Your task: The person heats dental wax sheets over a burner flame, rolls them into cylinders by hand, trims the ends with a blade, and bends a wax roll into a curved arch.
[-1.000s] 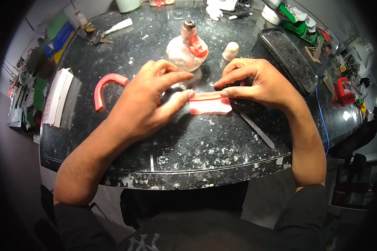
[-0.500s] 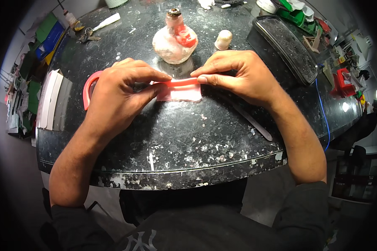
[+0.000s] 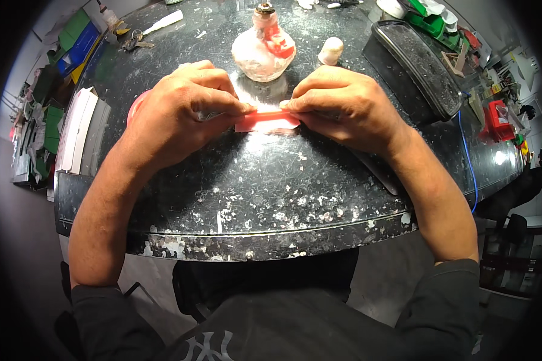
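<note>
A pink wax sheet (image 3: 268, 125), its far edge rolled into a thicker strip, is held low over the black tabletop. My left hand (image 3: 183, 111) pinches the left end of the roll between thumb and fingers. At the right end, my right hand (image 3: 349, 105) grips it the same way. Just beyond stands a glass spirit lamp (image 3: 262, 57) smeared with pink wax, and a whitish cap (image 3: 331, 51) sits to its right. Behind my left hand shows part of a curved pink piece (image 3: 137, 107). A flat, narrow tool (image 3: 380, 174) lies partly hidden beneath my right forearm.
A long white box (image 3: 78, 129) lies at the left, a black lidded case (image 3: 412, 72) at the right. A blue cable (image 3: 465, 156) hangs over the right edge. Keys (image 3: 137, 41) and a white tube (image 3: 164, 23) lie far left. Green bins (image 3: 430, 21) stand far right.
The flat part of the sheet in front of the roll looks shorter, and my fingers have drawn closer around the ends. The whole view has shifted slightly.
</note>
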A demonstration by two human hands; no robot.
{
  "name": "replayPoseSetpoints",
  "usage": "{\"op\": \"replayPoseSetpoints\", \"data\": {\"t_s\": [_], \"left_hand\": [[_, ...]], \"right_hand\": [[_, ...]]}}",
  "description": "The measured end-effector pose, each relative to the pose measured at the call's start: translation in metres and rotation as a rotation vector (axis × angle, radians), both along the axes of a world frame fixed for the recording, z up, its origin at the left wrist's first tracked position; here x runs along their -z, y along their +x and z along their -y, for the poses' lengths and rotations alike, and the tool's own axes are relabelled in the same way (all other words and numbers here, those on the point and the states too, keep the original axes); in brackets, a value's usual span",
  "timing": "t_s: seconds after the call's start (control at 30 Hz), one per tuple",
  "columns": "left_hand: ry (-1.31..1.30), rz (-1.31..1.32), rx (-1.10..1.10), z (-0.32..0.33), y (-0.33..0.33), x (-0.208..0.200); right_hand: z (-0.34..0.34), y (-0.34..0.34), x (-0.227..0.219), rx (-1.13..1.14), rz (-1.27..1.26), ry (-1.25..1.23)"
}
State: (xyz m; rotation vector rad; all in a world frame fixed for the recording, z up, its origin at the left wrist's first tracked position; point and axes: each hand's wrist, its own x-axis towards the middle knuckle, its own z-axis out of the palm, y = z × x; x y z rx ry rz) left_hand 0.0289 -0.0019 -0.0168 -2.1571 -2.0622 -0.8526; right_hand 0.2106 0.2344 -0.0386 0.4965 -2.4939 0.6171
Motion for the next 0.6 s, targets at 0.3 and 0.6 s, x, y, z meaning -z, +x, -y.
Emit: {"op": "replayPoseSetpoints", "data": {"t_s": [0.3, 0.6], "left_hand": [[-0.051, -0.05, 0.065, 0.004, 0.002, -0.005], [-0.159, 0.48, 0.008, 0.004, -0.001, 0.004]], "right_hand": [[0.003, 0.002, 0.002, -0.04, 0.112, -0.118], [0.006, -0.001, -0.003, 0.045, 0.338, -0.339]]}}
